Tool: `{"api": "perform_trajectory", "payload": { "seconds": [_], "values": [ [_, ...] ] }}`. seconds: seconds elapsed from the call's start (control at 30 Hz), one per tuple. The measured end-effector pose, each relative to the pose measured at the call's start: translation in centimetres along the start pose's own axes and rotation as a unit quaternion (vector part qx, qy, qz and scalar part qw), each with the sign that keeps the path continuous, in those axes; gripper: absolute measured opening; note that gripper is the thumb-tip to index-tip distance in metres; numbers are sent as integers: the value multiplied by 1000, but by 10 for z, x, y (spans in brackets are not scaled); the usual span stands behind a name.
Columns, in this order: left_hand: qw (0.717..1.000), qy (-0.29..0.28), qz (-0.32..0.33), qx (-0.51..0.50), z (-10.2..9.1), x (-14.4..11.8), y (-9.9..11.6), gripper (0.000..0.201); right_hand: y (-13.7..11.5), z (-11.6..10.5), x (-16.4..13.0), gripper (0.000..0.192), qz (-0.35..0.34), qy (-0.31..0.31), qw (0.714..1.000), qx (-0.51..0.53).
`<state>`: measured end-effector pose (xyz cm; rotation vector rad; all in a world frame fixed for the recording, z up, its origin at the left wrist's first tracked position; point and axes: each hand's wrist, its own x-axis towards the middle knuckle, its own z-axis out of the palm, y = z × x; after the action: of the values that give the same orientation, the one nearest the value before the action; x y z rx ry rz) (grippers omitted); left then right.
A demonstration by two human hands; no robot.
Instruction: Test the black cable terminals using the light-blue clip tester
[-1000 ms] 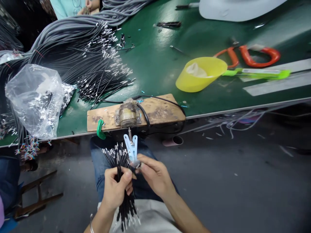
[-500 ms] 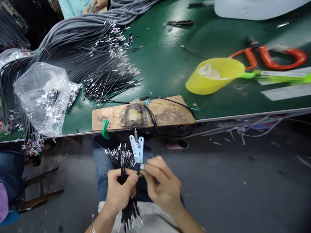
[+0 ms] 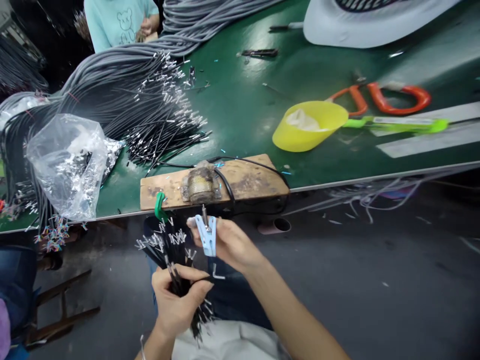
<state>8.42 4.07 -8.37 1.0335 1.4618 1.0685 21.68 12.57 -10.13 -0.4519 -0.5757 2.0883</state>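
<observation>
— What is each hand doing?

— The left hand (image 3: 176,300) is clenched around a bundle of black wires (image 3: 170,250), low in the view over the person's lap. The right hand (image 3: 228,242) grasps a pale blue clip (image 3: 207,235) just to the right of the bundle's tips, below the counter's near edge.

— Which way does the bundle run?

— Its long axis is near upright in the view, leaning a little left. The metal-tipped ends fan out upward toward the counter (image 3: 243,100); the other ends poke out below the fist, over the lap. The clip stands upright too, its two legs pointing up at the wooden block (image 3: 247,177), with a thin metal pin between them.

— And beyond the hands?

— The block lies along the counter's near edge, carrying a rusty metal fixture (image 3: 200,182) and a black cable (image 3: 225,180). A green clamp (image 3: 159,206) grips its left end. To the left sits a clear plastic bag (image 3: 69,162), behind it a heap of grey and black cables (image 3: 131,95). To the right lies a yellow scoop (image 3: 309,125).

— Any writing?

— None legible. Another person's pale shirt (image 3: 116,20) at the far edge shows a small bear drawing.
</observation>
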Motion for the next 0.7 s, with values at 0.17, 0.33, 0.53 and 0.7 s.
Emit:
{"api": "perform_trajectory", "payload": {
  "seconds": [0.17, 0.33, 0.53, 0.7],
  "values": [
    [998, 18, -8, -58, -8, 15, -3, 15, 9, 13, 11, 30, -41, -15, 993, 107],
    [995, -33, -48, -78, -3, 28, -6, 16, 9, 13, 8, 32, -30, -4, 995, 92],
    [997, 63, -6, -33, 11, 11, -8, 15, 16, -8, 3, 42, 6, 44, 998, 33],
    [998, 56, -29, 0, 13, 0, -10, 19, 20, -26, -22, 31, -86, 124, 978, -142]
  ]
}}
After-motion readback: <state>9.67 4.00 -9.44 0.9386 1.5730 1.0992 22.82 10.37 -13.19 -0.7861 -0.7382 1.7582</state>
